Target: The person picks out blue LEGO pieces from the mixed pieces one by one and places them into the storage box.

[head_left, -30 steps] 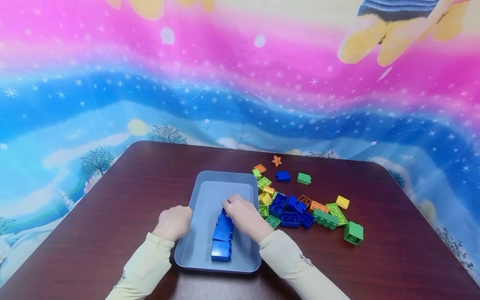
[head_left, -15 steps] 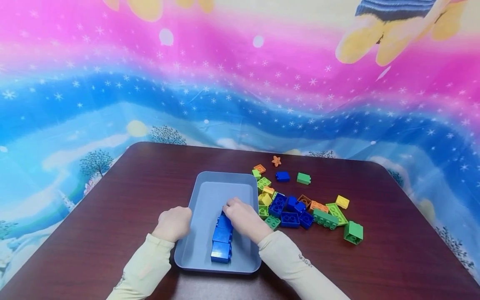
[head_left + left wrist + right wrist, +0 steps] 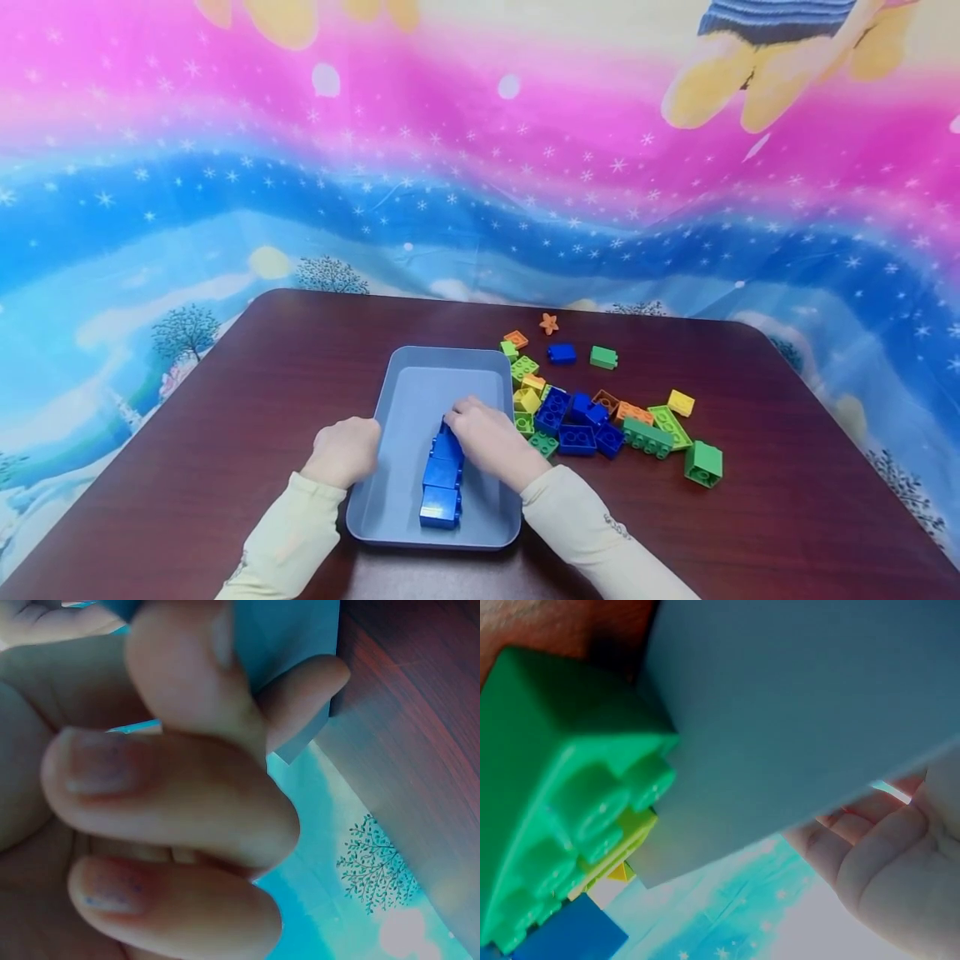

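In the head view the left hand (image 3: 342, 452) grips the left rim of a grey-blue tray (image 3: 362, 515). Its curled fingers (image 3: 180, 802) fill the left wrist view, with the tray wall (image 3: 292, 634) between fingertips. Inside the tray, a row of blue bricks (image 3: 442, 472) runs lengthwise, studs facing right. The right hand (image 3: 491, 437) pinches a mostly hidden blue brick at the far end of that row. Beyond the tray's side, the right wrist view shows the right hand (image 3: 900, 862) partly, its fingertips hidden by the wall.
Loose bricks lie right of the tray, among them a long green brick (image 3: 647, 437), blue bricks (image 3: 577, 439) and a green brick (image 3: 703, 463) farther right. An orange star-shaped piece (image 3: 549, 323) lies near the table's back edge. A printed cloth hangs behind the table.
The row of blue bricks has shifted very slightly toward the tray's near end, the right hand along with it. The left hand keeps its grip on the rim. The head view has tilted a little.
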### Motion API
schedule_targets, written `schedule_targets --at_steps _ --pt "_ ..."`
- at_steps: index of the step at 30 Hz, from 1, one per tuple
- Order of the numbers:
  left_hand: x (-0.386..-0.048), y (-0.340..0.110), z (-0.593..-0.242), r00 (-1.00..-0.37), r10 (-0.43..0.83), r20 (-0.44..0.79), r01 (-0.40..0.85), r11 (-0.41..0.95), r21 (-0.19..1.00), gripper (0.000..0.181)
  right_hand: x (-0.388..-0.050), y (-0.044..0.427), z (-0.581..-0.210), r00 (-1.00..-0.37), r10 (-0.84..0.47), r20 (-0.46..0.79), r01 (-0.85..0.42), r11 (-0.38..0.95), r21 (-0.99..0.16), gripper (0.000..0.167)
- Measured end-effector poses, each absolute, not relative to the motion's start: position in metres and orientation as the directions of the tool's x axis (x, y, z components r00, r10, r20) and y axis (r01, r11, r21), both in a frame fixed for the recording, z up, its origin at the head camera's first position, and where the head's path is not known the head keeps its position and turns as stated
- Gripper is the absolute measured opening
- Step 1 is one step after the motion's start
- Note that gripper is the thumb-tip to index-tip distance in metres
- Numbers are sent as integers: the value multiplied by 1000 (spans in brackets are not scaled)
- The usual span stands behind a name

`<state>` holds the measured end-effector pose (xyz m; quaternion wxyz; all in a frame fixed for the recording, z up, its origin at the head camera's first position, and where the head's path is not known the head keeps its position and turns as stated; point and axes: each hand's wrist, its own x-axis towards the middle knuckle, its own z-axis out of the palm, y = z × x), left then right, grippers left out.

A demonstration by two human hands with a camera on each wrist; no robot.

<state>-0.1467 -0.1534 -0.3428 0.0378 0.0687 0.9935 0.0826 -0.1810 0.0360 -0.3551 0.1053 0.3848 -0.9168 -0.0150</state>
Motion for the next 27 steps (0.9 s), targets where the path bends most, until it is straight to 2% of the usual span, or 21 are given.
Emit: schedule_targets --at_steps 13,27 --pt "-146 -154 -341 -987 147 -57 136 976 169 19 -180 50 -351 -664 -703 256 -698 705 124 20" --pt "-144 -154 -338 -987 155 -38 147 976 164 19 -173 70 -347 -709 -644 288 -666 746 29 20"
